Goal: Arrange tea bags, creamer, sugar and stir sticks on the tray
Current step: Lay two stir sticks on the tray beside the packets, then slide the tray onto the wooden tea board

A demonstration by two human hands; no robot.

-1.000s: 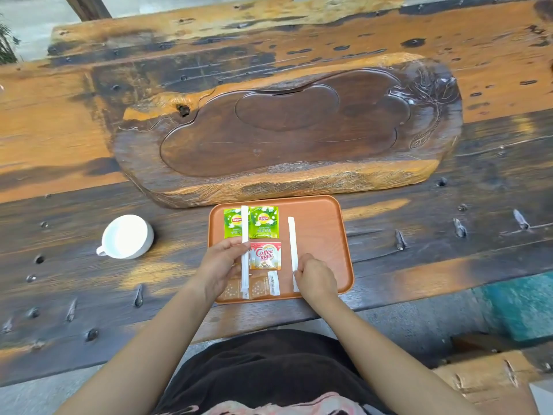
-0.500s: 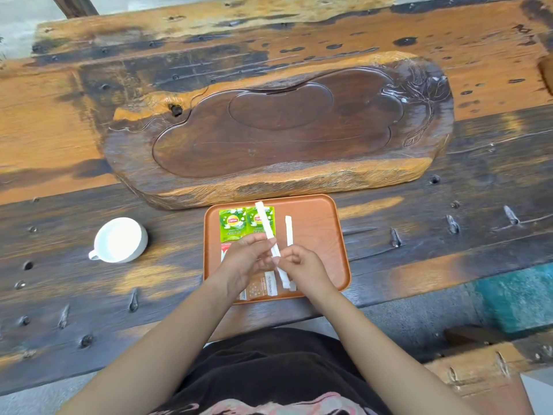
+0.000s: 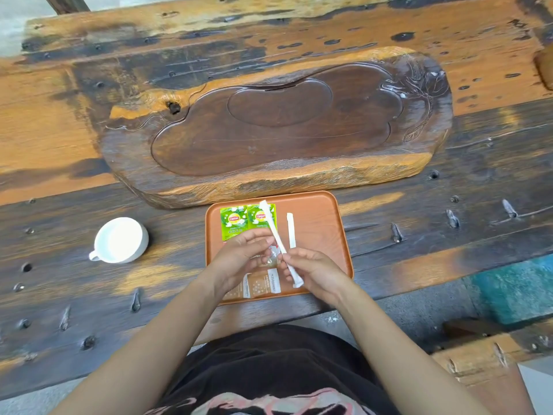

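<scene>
Stir sticks are two here: one wrapped stick (image 3: 279, 244) is lifted over the orange tray (image 3: 326, 235), tilted, its far end pointing to about 11 o'clock above the right green tea bag (image 3: 261, 218). My right hand (image 3: 314, 271) holds its near part, fingers closed on it, and my left hand (image 3: 239, 259) pinches it near the middle. At 1 o'clock from my hands the second stick (image 3: 291, 230) lies flat on the tray. The left tea bag (image 3: 234, 221) lies beside the other. Brown sugar packets (image 3: 263, 284) lie under my hands at the tray's near edge. A white cup (image 3: 119, 239) stands on the table (image 3: 74, 295) at 9 o'clock from the tray.
</scene>
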